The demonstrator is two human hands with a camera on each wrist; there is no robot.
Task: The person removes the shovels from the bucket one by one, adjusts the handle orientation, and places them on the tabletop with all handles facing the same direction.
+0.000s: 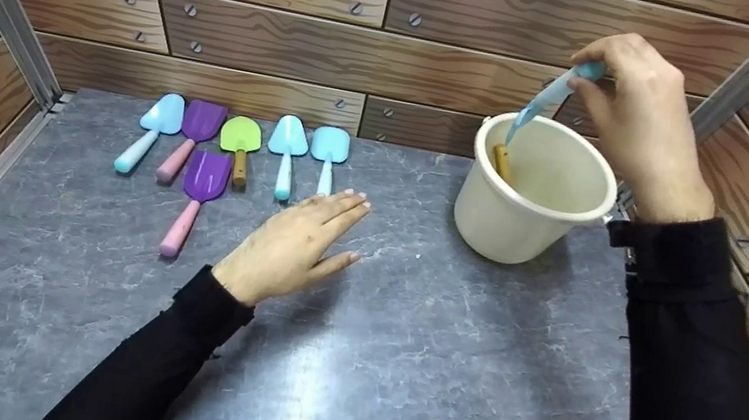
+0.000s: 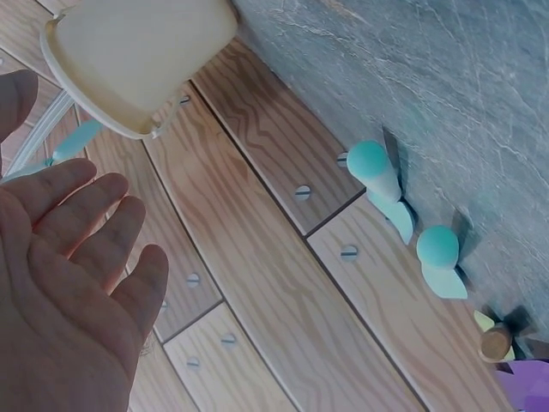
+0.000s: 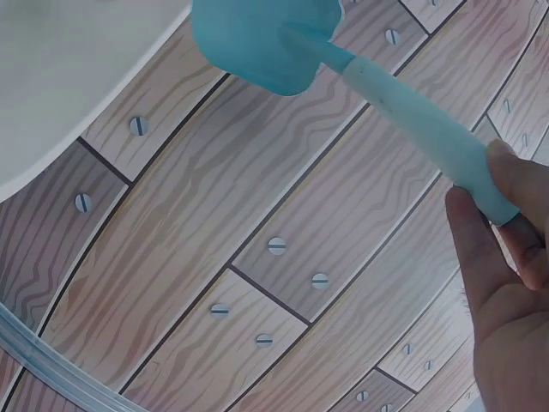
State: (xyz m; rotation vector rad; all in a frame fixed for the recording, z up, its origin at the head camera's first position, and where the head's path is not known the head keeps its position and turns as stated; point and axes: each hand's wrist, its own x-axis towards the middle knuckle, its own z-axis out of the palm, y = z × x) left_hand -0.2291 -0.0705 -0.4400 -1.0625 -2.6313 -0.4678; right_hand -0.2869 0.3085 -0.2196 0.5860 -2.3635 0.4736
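Note:
My right hand (image 1: pixel 637 117) pinches the end of a light blue toy shovel (image 3: pixel 420 120) by its handle, with the blade pointing down over the mouth of a cream bucket (image 1: pixel 509 225). Inside that bucket a brown handle (image 1: pixel 502 163) leans against the wall. With fingers straight and nothing held, my left hand (image 1: pixel 292 246) hovers over the table near a light blue square shovel (image 1: pixel 330 146), hiding the end of its handle. To its left lies a light blue pointed trowel (image 1: pixel 289 142).
Further left lie a green shovel (image 1: pixel 241 134), two purple shovels with pink handles, one nearer (image 1: pixel 205 174) and one farther (image 1: pixel 204 121), and another light blue trowel (image 1: pixel 164 114). Wood-patterned panels (image 1: pixel 258 38) wall the grey table (image 1: pixel 394 365) at the back and sides.

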